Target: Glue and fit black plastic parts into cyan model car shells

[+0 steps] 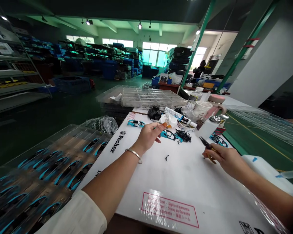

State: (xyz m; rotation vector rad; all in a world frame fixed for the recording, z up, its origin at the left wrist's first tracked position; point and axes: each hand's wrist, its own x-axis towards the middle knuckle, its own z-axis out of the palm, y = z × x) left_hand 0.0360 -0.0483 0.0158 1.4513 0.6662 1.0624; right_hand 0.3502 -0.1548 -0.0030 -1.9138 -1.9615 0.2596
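Note:
My left hand (148,136) is over the far part of the white board, thumb and fingers pinched together; what they hold, if anything, is too small to make out. Just beyond its fingertips is a light-blue toy car body (169,134), next to a heap of small black parts (184,136). My right hand (219,156) grips pliers (206,143) with dark jaws and yellowish handles, jaws pointing up and away to the left. Between the hands a small curved black part (167,158) lies alone on the board. Another blue car body (136,123) sits at the far left.
Glue tubes (185,121), a white bottle (209,127), a pink-lidded cup (216,101) and a blue-black car part (219,140) stand or lie at the back right. Clear divided trays (151,97) are stacked behind. Trays of blue car bodies (70,172) lie at lower left.

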